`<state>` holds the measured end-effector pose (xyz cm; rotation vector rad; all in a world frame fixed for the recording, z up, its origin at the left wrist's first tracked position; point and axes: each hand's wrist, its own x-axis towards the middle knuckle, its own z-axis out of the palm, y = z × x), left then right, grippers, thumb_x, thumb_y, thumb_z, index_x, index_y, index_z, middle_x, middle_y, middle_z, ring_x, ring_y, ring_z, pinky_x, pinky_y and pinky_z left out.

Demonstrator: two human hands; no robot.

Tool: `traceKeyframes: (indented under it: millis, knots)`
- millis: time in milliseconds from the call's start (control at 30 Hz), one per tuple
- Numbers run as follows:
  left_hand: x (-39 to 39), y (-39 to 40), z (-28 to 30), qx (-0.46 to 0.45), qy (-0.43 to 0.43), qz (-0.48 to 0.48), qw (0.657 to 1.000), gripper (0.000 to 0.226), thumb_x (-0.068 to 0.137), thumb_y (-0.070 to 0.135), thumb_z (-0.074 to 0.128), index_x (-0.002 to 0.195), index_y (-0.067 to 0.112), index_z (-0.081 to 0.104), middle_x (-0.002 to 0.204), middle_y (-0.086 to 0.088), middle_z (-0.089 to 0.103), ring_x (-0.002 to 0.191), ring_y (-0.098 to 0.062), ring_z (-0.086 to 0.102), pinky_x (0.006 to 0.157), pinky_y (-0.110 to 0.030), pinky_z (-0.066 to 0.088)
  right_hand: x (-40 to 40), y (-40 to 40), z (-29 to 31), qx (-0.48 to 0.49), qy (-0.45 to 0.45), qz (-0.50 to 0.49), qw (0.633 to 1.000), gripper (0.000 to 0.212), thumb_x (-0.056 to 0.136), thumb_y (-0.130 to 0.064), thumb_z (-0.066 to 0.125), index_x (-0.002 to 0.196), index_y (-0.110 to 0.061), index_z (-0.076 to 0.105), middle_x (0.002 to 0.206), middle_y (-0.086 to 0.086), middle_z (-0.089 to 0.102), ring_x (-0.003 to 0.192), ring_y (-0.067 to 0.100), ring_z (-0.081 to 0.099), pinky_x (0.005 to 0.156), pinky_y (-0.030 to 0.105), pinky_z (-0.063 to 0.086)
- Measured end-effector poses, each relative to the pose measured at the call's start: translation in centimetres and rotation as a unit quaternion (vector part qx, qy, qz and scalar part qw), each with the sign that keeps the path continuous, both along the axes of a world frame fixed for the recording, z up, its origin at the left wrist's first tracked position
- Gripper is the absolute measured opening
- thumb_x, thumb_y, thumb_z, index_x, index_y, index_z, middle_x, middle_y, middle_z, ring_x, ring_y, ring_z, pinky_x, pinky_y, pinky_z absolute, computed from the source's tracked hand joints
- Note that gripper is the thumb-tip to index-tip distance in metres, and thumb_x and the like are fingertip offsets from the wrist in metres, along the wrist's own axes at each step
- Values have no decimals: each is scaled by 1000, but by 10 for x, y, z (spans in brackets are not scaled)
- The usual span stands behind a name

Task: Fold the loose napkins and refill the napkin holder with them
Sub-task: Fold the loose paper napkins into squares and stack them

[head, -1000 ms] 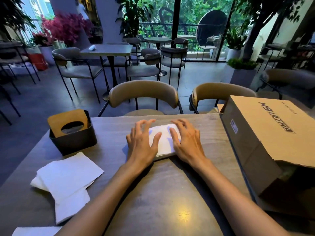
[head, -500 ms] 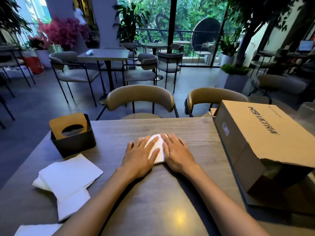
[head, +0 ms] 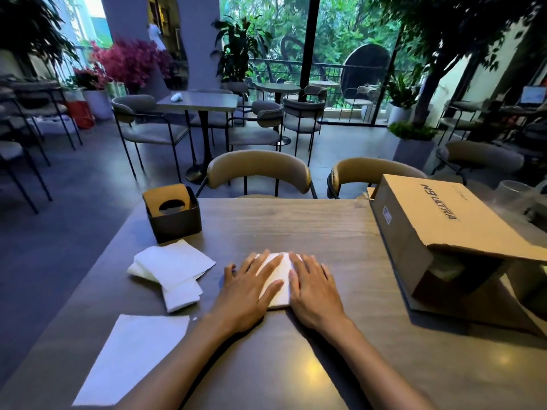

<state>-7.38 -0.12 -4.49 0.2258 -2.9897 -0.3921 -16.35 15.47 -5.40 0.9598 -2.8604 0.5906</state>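
A white folded napkin (head: pixel 276 278) lies flat in the middle of the wooden table (head: pixel 296 226). My left hand (head: pixel 247 287) presses on its left side with fingers spread flat. My right hand (head: pixel 310 284) presses on its right side, also flat. Only a strip of napkin shows between the hands. The dark napkin holder (head: pixel 174 217) with a tan lid and round opening stands at the table's far left. A small pile of loose napkins (head: pixel 174 266) lies just in front of it. One unfolded napkin (head: pixel 133 356) lies at the near left.
A large cardboard box (head: pixel 438 232) lies on its side along the table's right edge, its open end facing me. Two tan chairs (head: pixel 257 170) stand at the far side. Other café tables, chairs and plants fill the room beyond.
Both hands have drawn back toward me along the napkin, closer together, flattening it into a narrower fold. The view has tilted down, bringing the near-left napkin fully into sight.
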Motion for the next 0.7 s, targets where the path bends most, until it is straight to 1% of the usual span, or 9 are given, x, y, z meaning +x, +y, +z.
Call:
traceKeyframes:
  millis: [67, 167, 267, 367, 467, 533, 567, 633, 700]
  knots:
    - [7, 1, 7, 13, 20, 38, 999, 68, 90, 68, 2, 154, 45, 6, 166, 8, 6, 152, -15, 3, 116, -49, 8, -1, 2, 5, -33, -45, 8, 998, 66, 97, -60, 9, 158, -36, 16, 164, -1, 22, 152, 18, 16, 122, 39, 13]
    - [22, -12, 19, 44, 84, 103, 990, 53, 100, 60, 25, 150, 42, 28, 162, 4, 22, 150, -17, 13, 115, -50, 12, 2, 4, 19, -68, -33, 16, 997, 68, 97, -67, 16, 158, -39, 13, 167, 3, 14, 153, 19, 13, 121, 42, 15]
    - [44, -35, 28, 28, 112, 158, 981, 44, 99, 52, 43, 139, 36, 47, 151, 3, 40, 141, -18, 27, 107, -46, 21, 17, -2, 36, -88, 27, 42, 995, 70, 95, -67, 18, 156, -34, 26, 162, 3, 28, 149, 19, 24, 117, 42, 21]
    - [74, -57, 27, 36, 139, 205, 968, 36, 95, 49, 52, 126, 31, 59, 137, 0, 51, 130, -22, 38, 101, -44, 26, 45, -24, 42, -92, 61, 92, 990, 60, 99, -59, 30, 148, -28, 42, 151, 0, 45, 140, 18, 38, 113, 41, 25]
    - [110, -73, 19, 23, 181, 254, 950, 22, 94, 42, 55, 110, 28, 60, 117, -2, 55, 115, -25, 47, 89, -41, 31, 84, -53, 41, -101, 81, 156, 979, 40, 100, -48, 47, 130, -24, 59, 131, 1, 60, 121, 20, 53, 106, 37, 34]
    - [133, -84, 11, 18, 174, 282, 943, 18, 94, 42, 54, 104, 27, 56, 111, -1, 54, 111, -25, 47, 84, -38, 31, 107, -74, 39, -102, 71, 188, 974, 27, 99, -45, 54, 110, -23, 66, 110, -2, 66, 103, 16, 58, 95, 34, 42]
    - [142, -88, 6, 17, 160, 289, 944, 19, 94, 45, 54, 102, 28, 55, 109, -1, 53, 110, -24, 46, 84, -38, 31, 117, -83, 36, -96, 54, 196, 974, 27, 99, -47, 54, 103, -24, 66, 102, -4, 65, 96, 14, 57, 92, 33, 43]
    - [156, -94, -2, 21, 133, 291, 947, 24, 92, 51, 56, 98, 28, 55, 105, 0, 52, 108, -25, 45, 85, -39, 31, 131, -98, 28, -70, 29, 200, 977, 33, 97, -53, 53, 99, -23, 66, 98, -2, 63, 95, 16, 55, 90, 34, 42]
    - [164, -95, -8, 27, 128, 290, 948, 26, 93, 54, 55, 93, 28, 57, 104, 0, 53, 108, -25, 44, 85, -38, 29, 140, -107, 18, -43, 36, 194, 979, 35, 94, -54, 55, 106, -22, 65, 103, 3, 63, 104, 23, 53, 91, 37, 39]
